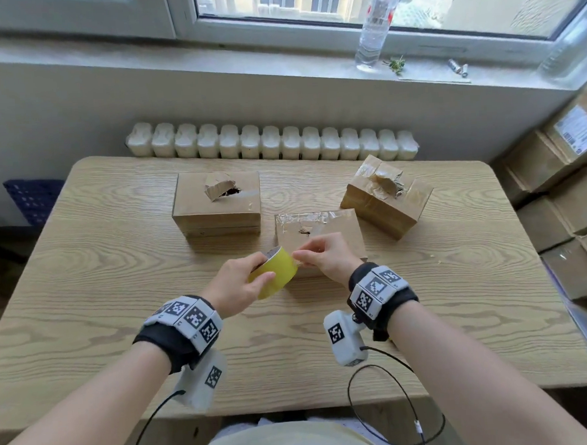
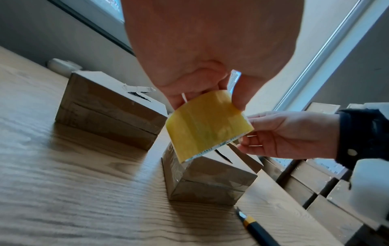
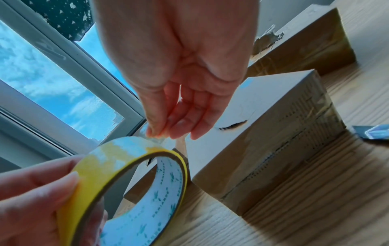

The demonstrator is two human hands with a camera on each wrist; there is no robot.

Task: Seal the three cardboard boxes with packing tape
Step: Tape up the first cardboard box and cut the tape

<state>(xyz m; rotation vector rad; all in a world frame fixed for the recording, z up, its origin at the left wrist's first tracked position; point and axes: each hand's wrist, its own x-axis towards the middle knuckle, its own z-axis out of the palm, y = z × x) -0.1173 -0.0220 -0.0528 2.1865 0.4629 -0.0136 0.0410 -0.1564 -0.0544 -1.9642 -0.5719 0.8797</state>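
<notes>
Three cardboard boxes stand on the wooden table: a left box with a torn hole in its top, a middle box with old clear tape along its far edge, and a right box with torn tape. My left hand grips a yellow roll of packing tape above the table, in front of the middle box. My right hand pinches the loose tape end at the roll's rim. The roll shows edge-on in the left wrist view, with the middle box below it.
A black and yellow utility knife lies on the table near the middle box. A radiator runs behind the table, and a plastic bottle stands on the windowsill. Stacked cardboard cartons fill the right side.
</notes>
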